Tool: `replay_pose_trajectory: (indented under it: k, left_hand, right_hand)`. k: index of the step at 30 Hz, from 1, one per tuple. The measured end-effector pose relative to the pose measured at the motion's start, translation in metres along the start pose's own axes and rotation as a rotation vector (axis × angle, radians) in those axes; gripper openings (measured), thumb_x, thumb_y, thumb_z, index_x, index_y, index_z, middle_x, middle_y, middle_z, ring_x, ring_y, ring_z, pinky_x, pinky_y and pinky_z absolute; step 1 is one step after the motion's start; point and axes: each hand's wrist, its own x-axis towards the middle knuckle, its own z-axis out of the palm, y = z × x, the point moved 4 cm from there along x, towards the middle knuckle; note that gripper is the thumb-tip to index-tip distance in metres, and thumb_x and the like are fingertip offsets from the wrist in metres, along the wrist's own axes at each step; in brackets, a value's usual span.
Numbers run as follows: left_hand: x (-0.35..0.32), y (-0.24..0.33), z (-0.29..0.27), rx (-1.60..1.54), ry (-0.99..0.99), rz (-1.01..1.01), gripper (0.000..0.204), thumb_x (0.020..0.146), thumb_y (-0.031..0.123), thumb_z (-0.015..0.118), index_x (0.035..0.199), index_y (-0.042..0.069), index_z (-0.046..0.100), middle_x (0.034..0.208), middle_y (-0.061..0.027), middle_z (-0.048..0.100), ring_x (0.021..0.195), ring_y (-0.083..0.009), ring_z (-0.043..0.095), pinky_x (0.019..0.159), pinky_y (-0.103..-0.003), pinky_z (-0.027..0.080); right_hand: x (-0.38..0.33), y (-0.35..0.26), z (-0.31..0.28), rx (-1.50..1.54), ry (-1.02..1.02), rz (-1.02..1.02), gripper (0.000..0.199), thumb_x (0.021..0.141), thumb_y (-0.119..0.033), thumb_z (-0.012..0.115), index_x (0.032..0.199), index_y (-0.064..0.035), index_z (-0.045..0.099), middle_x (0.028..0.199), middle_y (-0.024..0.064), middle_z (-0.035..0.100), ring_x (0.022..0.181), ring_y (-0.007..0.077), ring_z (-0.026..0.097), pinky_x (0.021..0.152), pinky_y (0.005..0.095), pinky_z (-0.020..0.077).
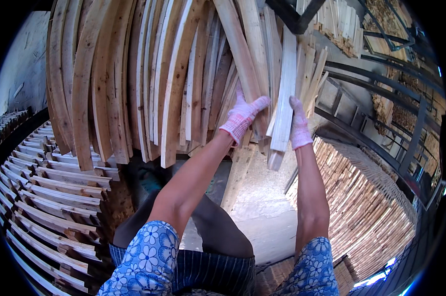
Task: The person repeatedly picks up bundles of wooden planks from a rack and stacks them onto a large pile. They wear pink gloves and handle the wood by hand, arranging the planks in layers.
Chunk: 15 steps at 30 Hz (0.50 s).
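- Gripping a pale wooden slat (pixel 283 106), your right hand (pixel 299 126) is closing its gloved fingers round the slat's edge.
- Your left hand (pixel 242 117) is pressing together-held fingers against a leaning plank (pixel 242 54).
- Beyond, curved slats (pixel 134 79) are leaning in the upright stack.

Both gloved hands are reaching up into a leaning bundle of wooden slats (pixel 149 84). The left hand (pixel 242 117) is pressing against one slat, while the right hand (pixel 299 126) is gripping a pale plank (pixel 283 106) just right of that bundle. Stacked slats (pixel 45 197) are lying below the bundle.
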Motion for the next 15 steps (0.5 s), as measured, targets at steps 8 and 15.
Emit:
replay_pose_trajectory:
  k: [8,15]
  left_hand:
    - [-0.073,0.099,-0.036,0.099,-0.013,-0.027,0.112,0.080,0.042,0.084,0.161,0.014,0.012,0.140,-0.0167,0.053,0.119,-0.0302,0.060,0.092,-0.051,0.056]
    - [-0.073,0.119,-0.078,-0.097,-0.116,-0.060,0.068,0.089,0.043,0.076,0.140,0.005,0.053,0.127,-0.0151,0.065,0.112,-0.0241,0.066,0.097,-0.043,0.057]
  right_hand:
    - [-0.049,-0.034,0.115,0.221,-0.085,-0.029,0.073,0.090,-0.071,0.057,0.131,-0.0104,0.056,0.112,0.0108,0.062,0.100,0.0228,0.066,0.087,0.0391,0.0580]
    - [-0.057,-0.039,0.160,0.307,-0.027,-0.008,0.083,0.090,-0.070,0.059,0.142,-0.0062,0.051,0.125,0.0150,0.061,0.116,0.0258,0.061,0.104,0.0384,0.0477]
